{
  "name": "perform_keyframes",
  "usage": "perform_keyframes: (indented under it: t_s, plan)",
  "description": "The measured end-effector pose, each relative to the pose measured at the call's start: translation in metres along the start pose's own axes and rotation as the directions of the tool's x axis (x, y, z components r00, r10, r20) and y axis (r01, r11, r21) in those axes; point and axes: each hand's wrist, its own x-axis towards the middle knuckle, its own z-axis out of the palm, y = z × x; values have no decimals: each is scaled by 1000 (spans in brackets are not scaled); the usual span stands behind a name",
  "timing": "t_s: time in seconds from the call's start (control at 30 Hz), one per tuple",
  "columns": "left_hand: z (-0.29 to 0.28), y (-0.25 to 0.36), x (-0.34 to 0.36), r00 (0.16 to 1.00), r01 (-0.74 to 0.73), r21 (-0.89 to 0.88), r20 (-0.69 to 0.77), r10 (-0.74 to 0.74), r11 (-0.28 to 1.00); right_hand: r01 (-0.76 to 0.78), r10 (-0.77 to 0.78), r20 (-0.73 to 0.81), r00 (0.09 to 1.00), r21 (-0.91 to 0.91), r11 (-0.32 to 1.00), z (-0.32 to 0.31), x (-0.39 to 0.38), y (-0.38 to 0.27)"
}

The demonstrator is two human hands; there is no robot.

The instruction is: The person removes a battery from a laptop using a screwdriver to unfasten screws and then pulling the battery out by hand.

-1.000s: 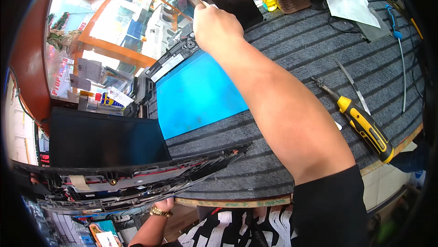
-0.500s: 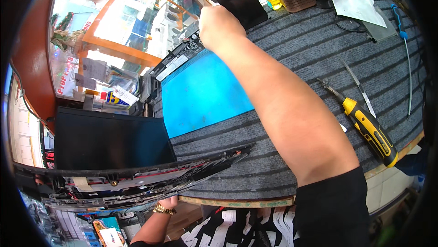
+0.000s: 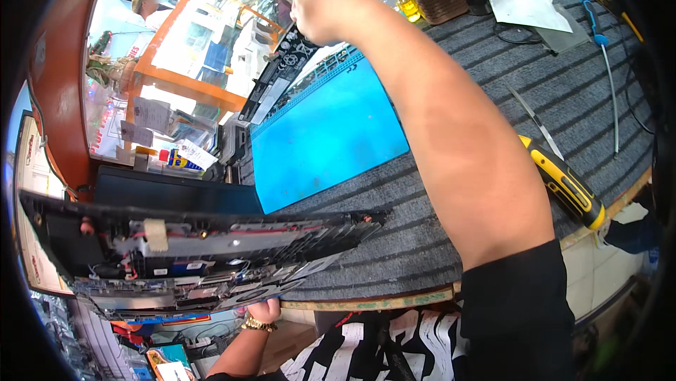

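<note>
Two hands share the work: the left hand pinches the opened laptop base, lengthwise along the table's near edge; the right hand, fist-closed far beyond, grips a black panel.

Right hand clenched, arm stretched far forward; left hand low — fingers curled.

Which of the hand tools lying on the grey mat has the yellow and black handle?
The screwdriver beside the person's right forearm, near the table's front edge. The slim metal tweezers just behind it are bare steel, and the thin tool farther back has a blue handle.
</note>
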Motion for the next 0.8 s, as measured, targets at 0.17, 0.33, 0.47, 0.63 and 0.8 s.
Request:
perform_keyframes:
  t_s: [0.17,0.33,0.47,0.63,0.8]
  plan:
    - [3,16,15,996,29,-145,-74,-40,989,13,-15,-157,988,-13,1000,-81,-18,-18]
    - [1,25,27,989,-50,-93,-147,36,994,189,-202,-248,947,-75,979,-199,-81,-41]
    - [5,27,34,975,-47,-69,-219,31,996,-161,143,-239,960,-58,985,-297,-151,-77]
    - [6,26,40,956,-145,-74,-267,120,987,-469,441,-199,875,-133,873,-399,-235,-126]
    - [4,31,42,957,-156,-147,-269,112,977,-653,604,-280,746,-134,745,-466,-319,-175]
